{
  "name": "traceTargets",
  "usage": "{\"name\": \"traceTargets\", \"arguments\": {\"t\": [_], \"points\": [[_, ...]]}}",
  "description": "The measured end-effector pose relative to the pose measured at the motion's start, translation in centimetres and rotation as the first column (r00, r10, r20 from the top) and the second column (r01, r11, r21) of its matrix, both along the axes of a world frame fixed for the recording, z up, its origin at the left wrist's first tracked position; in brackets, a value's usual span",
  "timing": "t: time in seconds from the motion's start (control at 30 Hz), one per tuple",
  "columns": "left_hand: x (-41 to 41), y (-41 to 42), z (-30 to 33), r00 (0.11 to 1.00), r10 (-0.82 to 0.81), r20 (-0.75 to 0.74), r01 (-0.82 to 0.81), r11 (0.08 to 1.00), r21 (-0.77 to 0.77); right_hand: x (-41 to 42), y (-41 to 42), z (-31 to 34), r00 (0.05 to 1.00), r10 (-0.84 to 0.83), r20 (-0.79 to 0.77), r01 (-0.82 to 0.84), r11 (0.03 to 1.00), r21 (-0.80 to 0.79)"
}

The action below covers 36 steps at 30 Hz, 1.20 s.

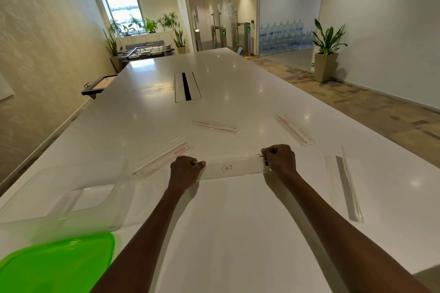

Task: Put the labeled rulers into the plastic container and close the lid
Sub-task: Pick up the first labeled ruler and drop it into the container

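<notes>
- Holding the ruler marked CAT [232, 167] by its two ends, the left hand [184, 171] pinches one short end and the right hand [279, 159] pinches the other, fingers curled tight on it
- It sits flat just above or on the white table [226, 233] — contact is hard to tell
- The clear plastic container [71, 195] stands open at the left, with nothing visible inside; the green lid [62, 264] lies beside it, nearer the camera
- Step in hand seems to be the first pick-up — four more rulers lie scattered: one [162, 162] near the left hand, two [215, 125] [295, 129] farther off, one [342, 185] at the right
- Next move likely calls for swinging the ruler left and tilting it to fit the container
</notes>
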<state>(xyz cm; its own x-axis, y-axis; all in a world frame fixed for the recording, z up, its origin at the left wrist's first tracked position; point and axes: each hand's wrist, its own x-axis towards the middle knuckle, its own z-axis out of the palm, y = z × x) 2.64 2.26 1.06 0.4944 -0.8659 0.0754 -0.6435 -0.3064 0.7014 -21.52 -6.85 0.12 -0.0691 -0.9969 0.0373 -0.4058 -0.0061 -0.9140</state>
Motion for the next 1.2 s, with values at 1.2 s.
{"name": "traceTargets", "arguments": {"t": [1.2], "points": [[2.2, -2.1, 1.6, 0.852, -0.357, 0.383, 0.279, 0.929, 0.245, -0.9, -1.0, 2.4, 0.587, 0.412, -0.697, -0.556, 0.831, 0.023]]}}
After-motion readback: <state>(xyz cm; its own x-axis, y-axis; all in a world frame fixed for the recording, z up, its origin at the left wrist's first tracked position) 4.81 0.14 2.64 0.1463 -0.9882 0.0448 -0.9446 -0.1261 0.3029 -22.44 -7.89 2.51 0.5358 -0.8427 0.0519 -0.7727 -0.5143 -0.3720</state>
